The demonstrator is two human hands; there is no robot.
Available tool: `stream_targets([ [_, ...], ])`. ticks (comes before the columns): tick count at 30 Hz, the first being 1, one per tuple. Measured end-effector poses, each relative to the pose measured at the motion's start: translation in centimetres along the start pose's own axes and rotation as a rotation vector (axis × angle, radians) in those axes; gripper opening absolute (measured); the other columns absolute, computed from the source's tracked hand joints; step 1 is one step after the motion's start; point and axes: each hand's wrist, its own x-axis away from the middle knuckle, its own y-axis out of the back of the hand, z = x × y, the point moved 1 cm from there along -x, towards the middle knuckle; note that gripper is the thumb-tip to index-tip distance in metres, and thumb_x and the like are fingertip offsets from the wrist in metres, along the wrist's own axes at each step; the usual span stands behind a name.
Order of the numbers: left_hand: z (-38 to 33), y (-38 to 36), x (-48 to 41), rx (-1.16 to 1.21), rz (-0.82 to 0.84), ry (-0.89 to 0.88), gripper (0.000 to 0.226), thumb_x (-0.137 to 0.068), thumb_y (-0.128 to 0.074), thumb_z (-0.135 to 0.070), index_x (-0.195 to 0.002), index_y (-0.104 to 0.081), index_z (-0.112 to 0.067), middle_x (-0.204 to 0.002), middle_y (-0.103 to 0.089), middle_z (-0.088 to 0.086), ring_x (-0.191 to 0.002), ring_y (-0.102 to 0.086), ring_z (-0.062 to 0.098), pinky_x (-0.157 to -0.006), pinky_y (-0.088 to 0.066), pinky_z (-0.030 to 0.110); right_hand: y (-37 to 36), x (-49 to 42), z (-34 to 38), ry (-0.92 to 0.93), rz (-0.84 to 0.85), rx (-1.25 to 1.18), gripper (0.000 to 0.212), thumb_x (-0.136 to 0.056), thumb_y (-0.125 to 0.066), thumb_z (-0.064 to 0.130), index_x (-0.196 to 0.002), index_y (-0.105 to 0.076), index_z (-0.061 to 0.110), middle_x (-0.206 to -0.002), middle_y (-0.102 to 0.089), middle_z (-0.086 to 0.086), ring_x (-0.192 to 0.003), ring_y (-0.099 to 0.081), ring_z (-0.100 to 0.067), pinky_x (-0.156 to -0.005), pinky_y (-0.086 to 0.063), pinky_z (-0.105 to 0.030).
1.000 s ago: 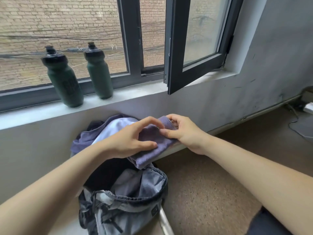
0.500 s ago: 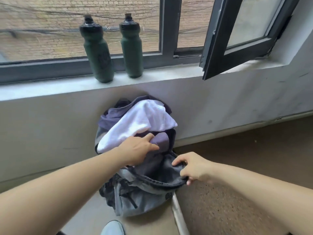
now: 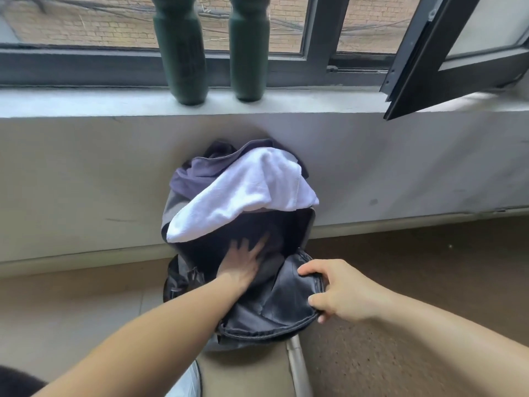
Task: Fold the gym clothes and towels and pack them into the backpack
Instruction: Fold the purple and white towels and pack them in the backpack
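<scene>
Two hands at open backpack rim

We find two surfaces carrying things: the floor and the windowsill. The floor is pale and smooth on the left and brown and speckled on the right, with a light strip running between the two parts. On it stands the backpack, mouth open, its back against the wall under the windowsill, its near edge covering the far end of the strip. At the bottom edge we make out what looks like a pale shoe on the smooth part. On the windowsill stand two dark green bottles, upright and just beside each other: a wider bottle and a slimmer bottle, tops out of view.
</scene>
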Motion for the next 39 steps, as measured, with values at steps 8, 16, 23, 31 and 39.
stream_targets([
  [8, -0.8, 0.0, -1.0, 0.314, 0.209, -0.037, 0.067, -0.099, -0.049, -0.018, -0.162, -0.027, -0.029, -0.171, 0.02, 0.001, -0.155, 0.007, 0.048, -0.123, -0.005, 0.065, 0.1, -0.5, 0.1, 0.004, 0.029, 0.058, 0.05, -0.086, -0.061, 0.002, -0.131, -0.059, 0.024, -0.103, -0.064, -0.005, -0.06, -0.073, -0.016, -0.071, -0.064, -0.04],
  [16, -0.8, 3.5, 1.8, 0.308, 0.131, -0.201, 0.053, -0.089, -0.059, -0.029, -0.142, -0.054, -0.024, -0.161, -0.033, 0.005, -0.15, -0.02, 0.04, -0.115, -0.023, 0.061, 0.0, -0.1, -0.8, -0.034, 0.08, 0.099, 0.045, -0.086, -0.071, 0.025, -0.129, -0.056, 0.028, -0.095, -0.069, -0.005, -0.069, -0.062, -0.014, -0.066, -0.061, -0.029],
  [23, 1.2, 11.8, 4.8, 0.183, -0.306, -0.316, 0.021, -0.089, -0.05, -0.025, -0.099, -0.069, -0.023, -0.092, -0.066, -0.003, -0.094, -0.061, 0.026, -0.076, -0.048, 0.037, 0.6, 0.5, -0.7, 0.009, 0.037, 0.295, 0.048, -0.083, -0.069, 0.042, -0.129, -0.059, 0.031, -0.116, -0.061, 0.008, -0.096, -0.063, -0.011, -0.086, -0.056, -0.029],
  [31, 8.2, 17.4, 7.1, 0.266, -0.607, 0.048, 0.037, -0.083, -0.059, -0.043, -0.115, -0.068, -0.027, -0.112, -0.067, -0.003, -0.1, -0.06, 0.028, -0.082, -0.048, 0.042, 1.7, 0.6, 0.4, 0.018, -0.062, 0.544, 0.029, -0.086, -0.062, 0.044, -0.11, -0.055, 0.028, -0.107, -0.045, 0.006, -0.095, -0.051, -0.021, -0.085, -0.049, -0.038],
  [39, 13.0, 15.2, 5.8, 0.557, -0.23, 0.453, 0.042, -0.079, -0.069, -0.049, -0.109, -0.049, -0.028, -0.109, -0.061, -0.007, -0.095, -0.053, 0.024, -0.072, -0.041, 0.035, 4.1, 0.0, 1.4, 0.071, -0.189, 0.449, 0.041, -0.089, -0.059, 0.044, -0.129, -0.054, 0.032, -0.124, -0.05, 0.006, -0.114, -0.055, -0.022, -0.097, -0.049, -0.039],
])
